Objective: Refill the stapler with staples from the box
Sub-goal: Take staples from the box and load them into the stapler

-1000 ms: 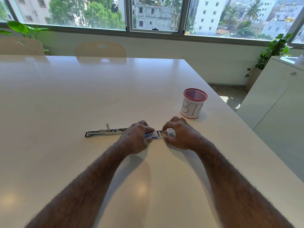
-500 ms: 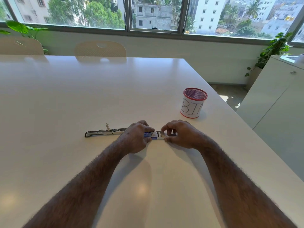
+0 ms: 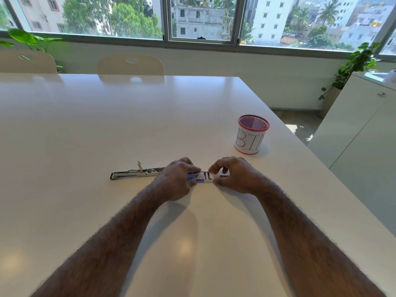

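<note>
Both hands pinch the box (image 3: 201, 177) on the table (image 3: 107, 125): left hand (image 3: 179, 179) grips its sleeve, right hand (image 3: 233, 174) its tray. Stapler (image 3: 137, 173) lies open beside. Box looks light, crushable; hold its 2 long edges.

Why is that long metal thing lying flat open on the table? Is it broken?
It does not look broken. The stapler lies opened out flat on the table, ready for refilling. Beside it, the left hand and right hand hold the small staple box. Nothing is spilled.

One stapler (image 3: 137, 173), one staple box (image 3: 201, 177), one bin (image 3: 252, 135), two chairs (image 3: 130, 64).
</note>
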{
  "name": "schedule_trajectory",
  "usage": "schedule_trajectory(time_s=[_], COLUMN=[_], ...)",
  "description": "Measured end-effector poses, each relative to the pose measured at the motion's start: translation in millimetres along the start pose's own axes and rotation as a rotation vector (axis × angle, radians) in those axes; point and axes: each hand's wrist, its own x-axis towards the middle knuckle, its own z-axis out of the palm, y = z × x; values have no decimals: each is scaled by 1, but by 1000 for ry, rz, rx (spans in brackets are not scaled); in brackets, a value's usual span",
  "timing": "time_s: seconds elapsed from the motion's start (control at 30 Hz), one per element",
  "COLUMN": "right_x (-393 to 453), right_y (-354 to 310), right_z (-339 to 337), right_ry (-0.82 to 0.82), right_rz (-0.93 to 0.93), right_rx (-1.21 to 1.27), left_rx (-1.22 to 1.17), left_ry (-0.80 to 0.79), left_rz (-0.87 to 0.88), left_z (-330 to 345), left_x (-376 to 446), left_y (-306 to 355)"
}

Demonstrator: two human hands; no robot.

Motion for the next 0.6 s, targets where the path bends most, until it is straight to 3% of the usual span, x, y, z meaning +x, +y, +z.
schedule_trajectory(time_s=[0.6], right_x=[0], right_y=[-9], right_z=[7], right_ry=[63], right_rz=[-57], right_rx=[-45], left_rx=[114], left_ry=[49], left_rz=[32], left_z=[-2], left_x=[-2], left_y=[13])
